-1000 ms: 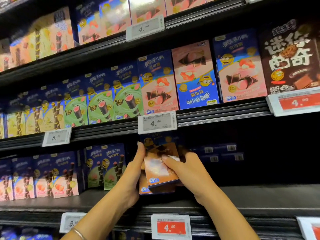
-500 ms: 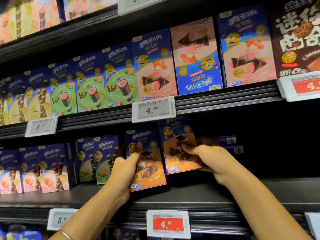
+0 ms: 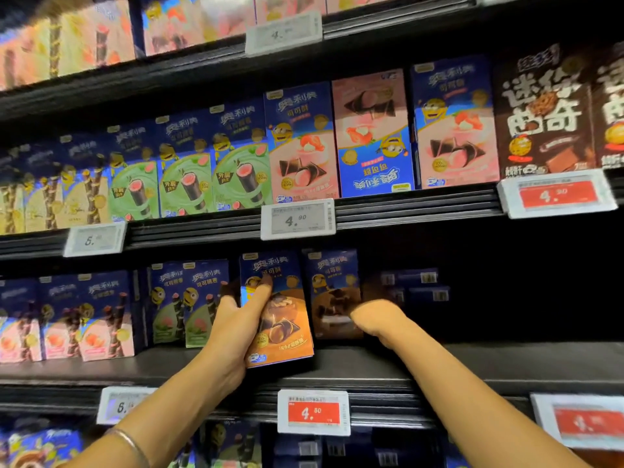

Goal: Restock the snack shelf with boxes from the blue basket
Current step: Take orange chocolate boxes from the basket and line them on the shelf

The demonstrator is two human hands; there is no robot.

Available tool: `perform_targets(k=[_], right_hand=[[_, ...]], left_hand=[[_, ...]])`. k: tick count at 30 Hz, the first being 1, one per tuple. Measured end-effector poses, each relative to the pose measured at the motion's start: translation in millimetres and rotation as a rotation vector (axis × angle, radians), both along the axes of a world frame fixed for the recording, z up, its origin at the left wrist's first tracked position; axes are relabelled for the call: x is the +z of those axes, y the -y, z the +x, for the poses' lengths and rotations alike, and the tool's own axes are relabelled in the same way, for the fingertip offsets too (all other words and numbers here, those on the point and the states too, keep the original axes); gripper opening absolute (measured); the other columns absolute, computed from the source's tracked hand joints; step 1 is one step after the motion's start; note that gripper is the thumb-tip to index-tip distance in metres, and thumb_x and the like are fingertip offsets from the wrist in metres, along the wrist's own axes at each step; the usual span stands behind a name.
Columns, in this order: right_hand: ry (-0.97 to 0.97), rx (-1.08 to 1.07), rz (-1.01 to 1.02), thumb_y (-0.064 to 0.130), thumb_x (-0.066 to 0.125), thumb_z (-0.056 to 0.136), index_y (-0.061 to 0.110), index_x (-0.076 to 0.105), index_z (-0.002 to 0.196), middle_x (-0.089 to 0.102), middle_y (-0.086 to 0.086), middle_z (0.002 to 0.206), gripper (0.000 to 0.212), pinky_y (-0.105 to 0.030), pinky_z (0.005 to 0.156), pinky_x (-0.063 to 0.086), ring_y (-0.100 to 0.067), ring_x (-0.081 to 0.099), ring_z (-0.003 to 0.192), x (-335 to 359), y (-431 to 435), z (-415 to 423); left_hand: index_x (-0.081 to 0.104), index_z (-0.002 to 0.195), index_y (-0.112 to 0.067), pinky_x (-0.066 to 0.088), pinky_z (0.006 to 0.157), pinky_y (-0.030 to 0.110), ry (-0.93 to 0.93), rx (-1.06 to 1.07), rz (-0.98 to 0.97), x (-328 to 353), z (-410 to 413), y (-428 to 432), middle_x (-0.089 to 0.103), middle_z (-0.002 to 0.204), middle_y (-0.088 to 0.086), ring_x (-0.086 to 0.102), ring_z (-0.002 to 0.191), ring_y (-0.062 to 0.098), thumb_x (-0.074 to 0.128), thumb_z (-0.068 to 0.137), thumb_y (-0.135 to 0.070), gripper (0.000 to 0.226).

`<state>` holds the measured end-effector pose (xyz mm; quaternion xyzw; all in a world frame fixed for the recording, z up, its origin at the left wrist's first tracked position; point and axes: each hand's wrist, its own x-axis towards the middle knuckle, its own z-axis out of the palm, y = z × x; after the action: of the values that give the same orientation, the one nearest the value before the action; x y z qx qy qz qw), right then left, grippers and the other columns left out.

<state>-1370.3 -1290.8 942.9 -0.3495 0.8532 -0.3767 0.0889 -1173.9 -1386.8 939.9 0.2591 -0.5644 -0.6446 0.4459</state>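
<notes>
We hold a chocolate box [image 3: 282, 332] slightly tilted at the front of the lower shelf [image 3: 472, 366], the fingers of our left hand [image 3: 233, 325] clamped round its left edge. Just beside it stands a second box [image 3: 332, 278], our right hand [image 3: 374, 319] against it; with its fingers in shadow, we cannot tell their grip.

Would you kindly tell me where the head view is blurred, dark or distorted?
Head view: motion blur smears the top-left boxes and the lower-right red price tag; the chocolate box in the left hand reads fairly sharp; the shaded box in the right hand loses detail; shelf edges bow, wide-angle.
</notes>
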Motion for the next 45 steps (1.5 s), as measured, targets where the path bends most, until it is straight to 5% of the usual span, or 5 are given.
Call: perform_targets(k=[3,8,17,34,45], right_hand=[[-0.056,-0.014,0.053,0.040,0.062,0.098,0.000,0.021,0.157,0.035,-0.021,0.158,0.082,-0.034,0.109,0.038,-0.035,0.041,0.142,0.0,13.0,-1.1],[-0.143,-0.073,0.007,0.029,0.071,0.092,0.004,0.005,0.160,0.031,-0.022,0.160,0.098,-0.042,0.112,0.041,-0.038,0.038,0.144,0.1,27.7,0.1],[-0.231,-0.071,0.049,0.043,0.065,0.094,0.009,0.051,0.144,0.054,-0.016,0.145,0.061,-0.035,0.097,0.051,-0.034,0.058,0.126,7.2,-1.7,-29.1],[-0.203,-0.236,0.031,0.048,0.064,0.094,0.003,0.022,0.156,0.040,-0.021,0.155,0.087,-0.044,0.108,0.046,-0.038,0.046,0.138,5.3,-5.6,-59.6],[-0.186,-0.270,-0.061,0.050,0.064,0.092,0.010,0.036,0.152,0.041,-0.018,0.154,0.077,-0.045,0.106,0.047,-0.039,0.048,0.135,14.5,-13.2,-39.1]], left_hand=[[0.052,0.115,-0.018,0.062,0.054,0.039,-0.012,-0.011,-0.015,1.5,3.1,-4.2,0.081,0.084,0.010,0.080,0.071,0.030,0.077,0.093,-0.042,0.041],[0.053,0.116,-0.018,0.063,0.057,0.042,-0.007,-0.017,-0.034,3.5,4.8,-6.1,0.082,0.090,0.012,0.081,0.075,0.032,0.079,0.090,-0.045,0.046],[0.050,0.113,-0.018,0.062,0.052,0.038,-0.001,-0.044,-0.031,8.8,2.7,-0.4,0.081,0.081,0.009,0.080,0.070,0.028,0.078,0.092,-0.046,0.044],[0.054,0.120,-0.008,0.066,0.065,0.044,0.117,-0.106,-0.059,9.4,-23.7,-17.1,0.081,0.096,0.019,0.081,0.078,0.034,0.080,0.082,-0.059,0.068],[0.072,0.115,-0.001,0.066,0.077,0.048,0.098,-0.157,-0.052,13.3,-30.8,-15.0,0.080,0.094,0.024,0.080,0.081,0.038,0.077,0.084,-0.060,0.067]])
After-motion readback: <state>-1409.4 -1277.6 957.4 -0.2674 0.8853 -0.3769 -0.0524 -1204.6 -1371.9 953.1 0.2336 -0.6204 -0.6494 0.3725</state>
